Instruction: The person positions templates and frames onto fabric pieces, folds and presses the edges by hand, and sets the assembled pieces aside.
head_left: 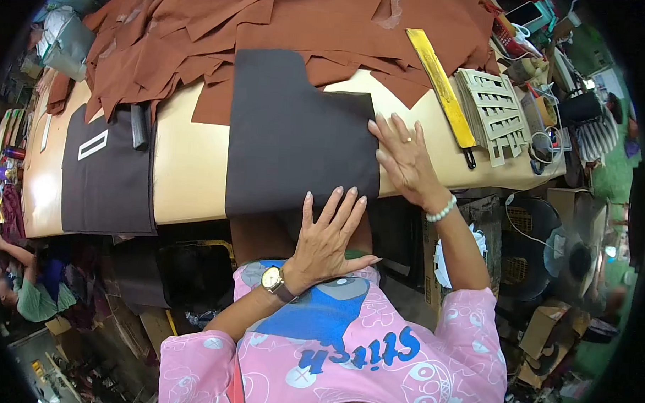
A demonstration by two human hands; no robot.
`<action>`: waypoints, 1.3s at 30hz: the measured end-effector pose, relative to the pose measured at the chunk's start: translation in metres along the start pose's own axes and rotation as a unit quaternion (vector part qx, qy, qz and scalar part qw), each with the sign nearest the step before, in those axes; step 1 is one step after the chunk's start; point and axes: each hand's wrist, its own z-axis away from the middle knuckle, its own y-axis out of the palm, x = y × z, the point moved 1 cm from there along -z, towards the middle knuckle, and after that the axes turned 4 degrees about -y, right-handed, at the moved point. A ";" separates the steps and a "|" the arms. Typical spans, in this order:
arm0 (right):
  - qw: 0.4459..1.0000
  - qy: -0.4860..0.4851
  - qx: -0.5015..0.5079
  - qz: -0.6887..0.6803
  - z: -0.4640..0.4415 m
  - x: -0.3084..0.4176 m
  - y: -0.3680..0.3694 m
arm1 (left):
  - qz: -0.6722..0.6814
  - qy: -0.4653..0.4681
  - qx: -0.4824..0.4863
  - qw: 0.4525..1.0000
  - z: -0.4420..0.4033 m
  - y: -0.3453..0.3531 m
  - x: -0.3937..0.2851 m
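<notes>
A dark grey cut fabric piece with a curved notch at its upper right lies flat in front of me, its lower edge along the table's front edge. My left hand rests its fingertips on that lower edge, fingers spread. At the piece's right edge, my right hand lies with fingers apart, the fingertips touching or just beside the cloth. Neither hand grips anything. Behind the grey piece, brown fabric pieces are heaped in overlapping layers, partly under it.
Dark folded fabric with a white rectangular template lies on the left of the table. A yellow ruler and stacked slotted card templates lie at right. A person is at far left.
</notes>
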 end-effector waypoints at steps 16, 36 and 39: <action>0.967 0.010 -0.234 0.099 -0.021 -0.015 -0.003 | -0.014 0.040 -0.100 0.994 -0.134 -0.010 0.043; 0.869 0.414 -0.265 -0.058 0.100 -0.012 -0.028 | 0.091 -0.127 0.228 0.961 -0.219 -0.037 0.075; 0.864 0.395 -0.258 -0.177 0.096 -0.002 -0.032 | 0.139 -0.078 0.199 0.967 -0.218 -0.036 0.079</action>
